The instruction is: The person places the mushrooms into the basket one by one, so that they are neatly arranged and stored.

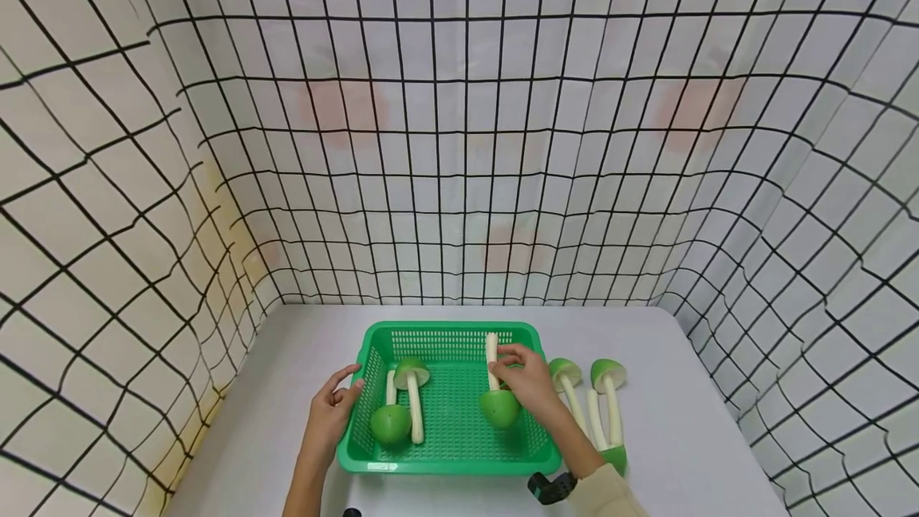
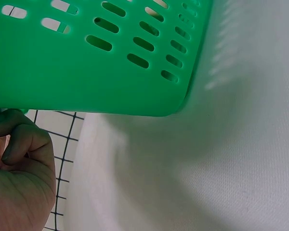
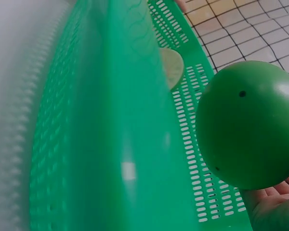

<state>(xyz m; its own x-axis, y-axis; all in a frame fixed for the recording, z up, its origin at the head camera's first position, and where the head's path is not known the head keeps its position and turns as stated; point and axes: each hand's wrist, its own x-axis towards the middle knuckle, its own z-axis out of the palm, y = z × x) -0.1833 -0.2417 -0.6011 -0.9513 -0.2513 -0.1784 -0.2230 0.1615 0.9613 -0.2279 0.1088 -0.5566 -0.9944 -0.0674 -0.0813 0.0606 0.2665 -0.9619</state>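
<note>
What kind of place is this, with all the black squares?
Maybe a little indoor work space. There's a white table with black mesh along its back and sides, and a green basket on top with mushroom-shaped things in it.

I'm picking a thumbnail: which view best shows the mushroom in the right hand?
The head view: there the mushroom shows stem and cap. The right wrist view shows mainly the cap; in the left wrist view I can't make it out.
</note>
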